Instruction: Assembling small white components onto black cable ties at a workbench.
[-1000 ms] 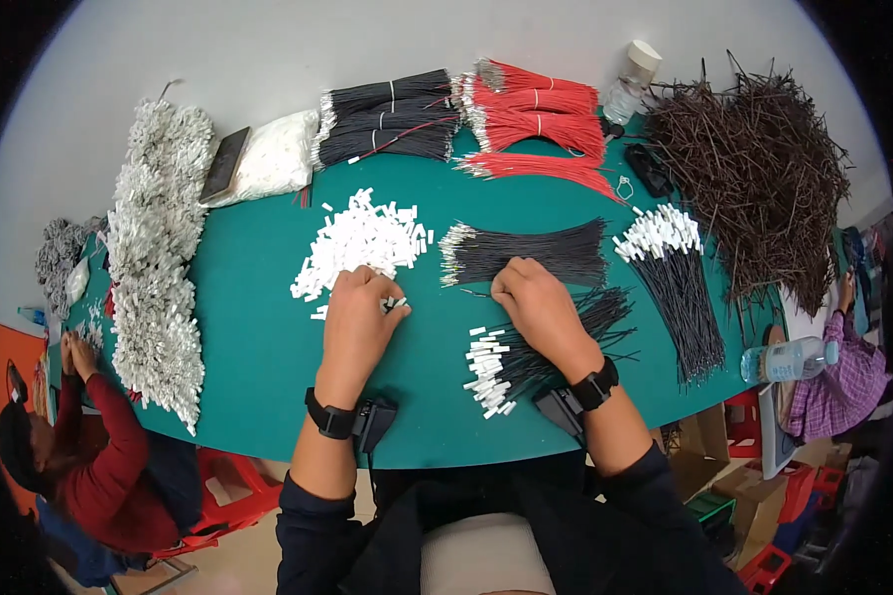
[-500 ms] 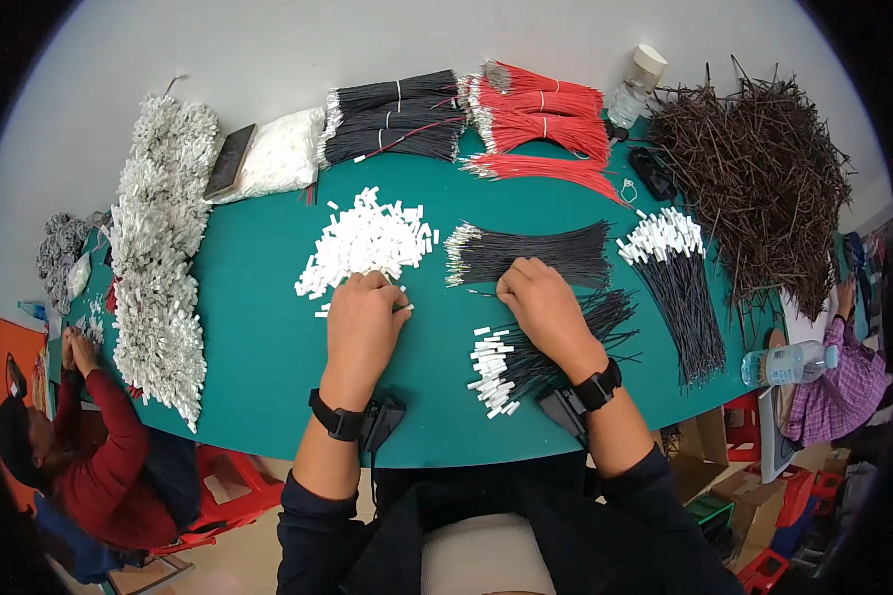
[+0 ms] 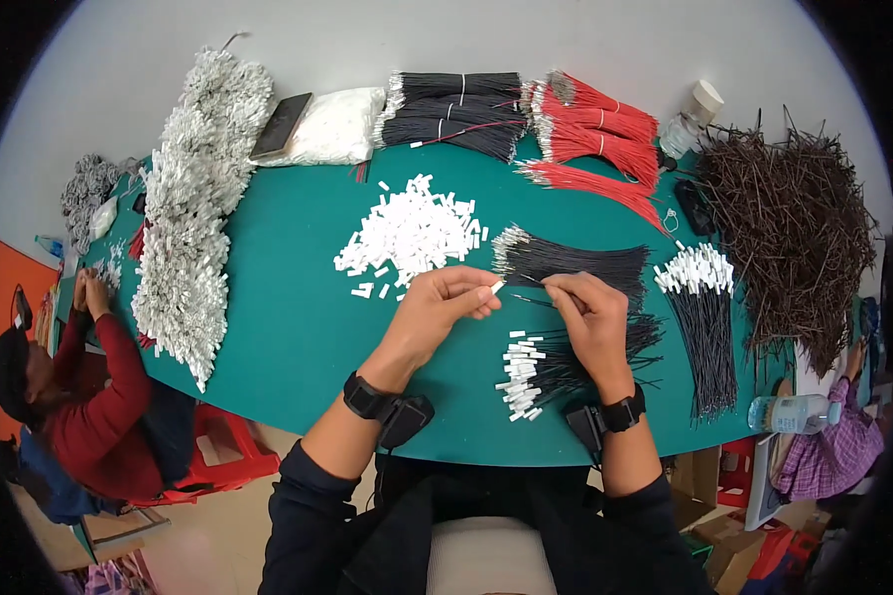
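Both sets of fingers pinch, seemingly for alignment: left hand (image 3: 443, 305) a small white tube (image 3: 497, 287), right hand (image 3: 595, 313) a thin black wire (image 3: 532, 281).

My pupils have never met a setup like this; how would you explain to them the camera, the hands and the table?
There is no robot here. The view comes from a camera worn on a person's head, looking down; its fisheye lens bends straight edges. The left hand holds a small white connector; the right hand holds a black wire close to it. On the green table lie a pile of white connectors, black wires with white-tipped ends, red wire bundles and a tangle of dark brown strands.
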The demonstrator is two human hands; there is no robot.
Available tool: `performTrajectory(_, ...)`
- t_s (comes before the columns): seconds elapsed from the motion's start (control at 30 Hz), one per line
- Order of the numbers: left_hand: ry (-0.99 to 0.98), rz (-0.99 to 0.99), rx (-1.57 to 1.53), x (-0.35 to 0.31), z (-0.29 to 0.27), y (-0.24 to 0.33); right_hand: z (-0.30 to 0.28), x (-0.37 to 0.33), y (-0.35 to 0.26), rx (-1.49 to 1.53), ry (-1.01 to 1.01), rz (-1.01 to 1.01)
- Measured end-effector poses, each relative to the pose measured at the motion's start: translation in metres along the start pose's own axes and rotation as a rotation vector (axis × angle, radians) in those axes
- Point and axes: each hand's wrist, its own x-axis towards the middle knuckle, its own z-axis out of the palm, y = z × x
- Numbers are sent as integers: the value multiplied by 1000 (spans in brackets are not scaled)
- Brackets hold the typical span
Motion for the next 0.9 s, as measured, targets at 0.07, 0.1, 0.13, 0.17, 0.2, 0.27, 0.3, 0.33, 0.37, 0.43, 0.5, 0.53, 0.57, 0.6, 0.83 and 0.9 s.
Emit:
performTrajectory(0.07,25,-13,7,0,0,-1,-2,1,-9,-20,-39,-6)
performTrajectory(0.1,24,-16,6,1,0,-2,-2,1,-11,-31,-55,-8)
performTrajectory(0.13,23,-13,26,1,0,-2,-2,1,-11,-32,-55,-5)
performTrajectory(0.17,22,-9,46,1,1,-1,-1,0,-11,-19,-65,4)
performTrajectory(0.2,21,-6,66,1,1,-2,0,0,-11,-5,-75,13)
performTrajectory(0.27,16,-9,67,2,2,-2,0,0,-11,7,-82,25)
performTrajectory(0.3,12,-10,68,2,2,-3,0,-1,-10,21,-80,31)
performTrajectory(0.33,8,-10,70,3,2,-3,0,-2,-10,35,-77,36)
performTrajectory(0.37,5,-12,70,3,2,-4,-1,-2,-10,49,-74,42)
performTrajectory(0.43,-4,-11,74,2,1,-5,0,-2,-11,47,-78,41)
performTrajectory(0.5,-10,-12,76,2,0,-6,0,-1,-12,38,-87,35)
performTrajectory(0.53,-10,-10,85,2,0,-6,0,-2,-12,39,-87,36)
performTrajectory(0.57,-12,-9,93,2,-1,-7,0,-2,-13,40,-87,41)
performTrajectory(0.6,-14,-7,101,2,-1,-7,0,-2,-13,41,-87,46)
performTrajectory(0.83,-10,3,132,1,1,-6,-1,-3,-13,12,-85,41)
performTrajectory(0.9,-7,0,138,1,1,-6,-1,-3,-12,18,-81,30)
